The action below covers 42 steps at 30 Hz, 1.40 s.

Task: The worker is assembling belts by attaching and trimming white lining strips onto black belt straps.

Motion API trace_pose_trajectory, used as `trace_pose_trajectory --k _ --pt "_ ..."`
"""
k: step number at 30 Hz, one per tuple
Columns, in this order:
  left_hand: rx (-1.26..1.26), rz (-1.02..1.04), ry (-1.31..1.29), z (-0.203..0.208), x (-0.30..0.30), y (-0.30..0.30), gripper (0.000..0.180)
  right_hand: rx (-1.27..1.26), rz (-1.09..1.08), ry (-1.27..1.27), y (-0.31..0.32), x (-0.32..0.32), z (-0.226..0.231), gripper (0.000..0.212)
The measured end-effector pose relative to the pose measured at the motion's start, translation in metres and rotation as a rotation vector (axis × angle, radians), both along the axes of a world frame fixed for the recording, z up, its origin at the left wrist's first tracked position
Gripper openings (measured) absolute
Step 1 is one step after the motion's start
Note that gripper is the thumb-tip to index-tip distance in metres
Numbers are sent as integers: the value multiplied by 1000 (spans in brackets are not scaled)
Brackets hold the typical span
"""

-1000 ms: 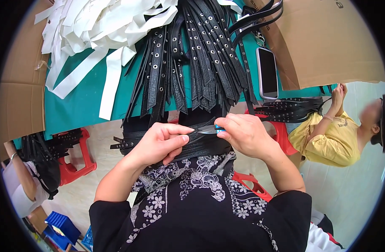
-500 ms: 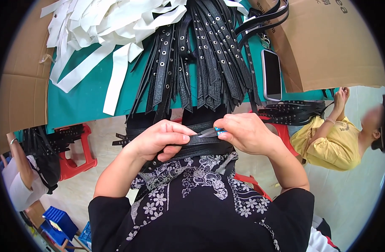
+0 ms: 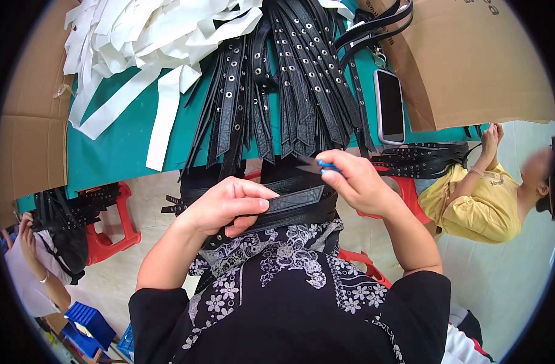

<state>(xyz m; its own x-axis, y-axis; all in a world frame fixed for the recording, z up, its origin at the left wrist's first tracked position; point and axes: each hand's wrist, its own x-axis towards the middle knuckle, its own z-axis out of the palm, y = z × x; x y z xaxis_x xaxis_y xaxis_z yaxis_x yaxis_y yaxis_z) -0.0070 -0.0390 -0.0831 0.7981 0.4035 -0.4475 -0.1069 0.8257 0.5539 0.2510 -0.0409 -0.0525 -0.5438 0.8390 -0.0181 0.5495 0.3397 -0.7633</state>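
Observation:
My left hand (image 3: 229,207) pinches a black leather strap (image 3: 297,198) between thumb and fingers, and its angled end points to the right. Other black straps lie across my lap beneath it. Above and to the right, my right hand (image 3: 361,181) is closed around small blue-handled thread snips (image 3: 327,165). The pointed metal blades face left and look apart, a short way off the strap. Many black belt straps with metal eyelets (image 3: 314,82) hang over the table's near edge in front of me.
White fabric strips (image 3: 162,36) are heaped on the green table (image 3: 126,151). A phone (image 3: 389,106) lies beside a cardboard box (image 3: 483,67) at right. Another person in yellow (image 3: 471,206) sits at right, one at left (image 3: 35,267). Red stools (image 3: 117,227) stand below.
My right hand has lifted the snips up and away from the strap, leaving its end uncovered. The left hand keeps its pinch, nearly in place.

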Motion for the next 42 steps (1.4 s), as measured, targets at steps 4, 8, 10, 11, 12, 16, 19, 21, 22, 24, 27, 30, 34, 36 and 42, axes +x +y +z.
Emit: trace_pose_trajectory --k 4,8,10,11,12,16,19,21,22,24,27,30,34,36,42 --pt "80 66 95 0 6 -7 16 -162 -183 106 -8 11 5 24" --pt "154 77 121 3 15 -8 12 -676 -397 306 -15 -8 11 22" --pt "175 78 103 8 21 -10 12 -699 -477 413 -22 -20 3 15" --pt "195 95 143 14 26 -11 12 -751 -483 468 -24 -23 3 15" --pt "215 112 183 20 30 -11 12 -766 -492 468 -28 -27 3 16" --pt "137 85 222 25 30 -5 12 -197 -306 214 -25 -16 3 24" --pt "58 65 166 15 21 -2 11 185 -110 -18 -5 1 4 25" --pt "36 38 155 11 20 2 11 141 -22 -82 6 6 10 24" --pt "18 10 144 10 19 3 11 100 65 -145 9 6 10 23" --pt "23 6 157 9 17 3 11 76 96 -152 10 3 8 22" --pt "26 2 185 11 15 2 11 74 145 -141 8 -2 8 23" --pt "20 13 199 11 13 -3 12 52 159 -143 6 -6 11 19" --pt "26 8 199 9 11 -4 12 86 188 -204 4 -11 15 19" --pt "21 10 195 7 10 -4 12 94 192 -228 3 -14 15 19" --pt "22 12 179 8 7 -6 12 235 187 -274 -1 -20 21 18"
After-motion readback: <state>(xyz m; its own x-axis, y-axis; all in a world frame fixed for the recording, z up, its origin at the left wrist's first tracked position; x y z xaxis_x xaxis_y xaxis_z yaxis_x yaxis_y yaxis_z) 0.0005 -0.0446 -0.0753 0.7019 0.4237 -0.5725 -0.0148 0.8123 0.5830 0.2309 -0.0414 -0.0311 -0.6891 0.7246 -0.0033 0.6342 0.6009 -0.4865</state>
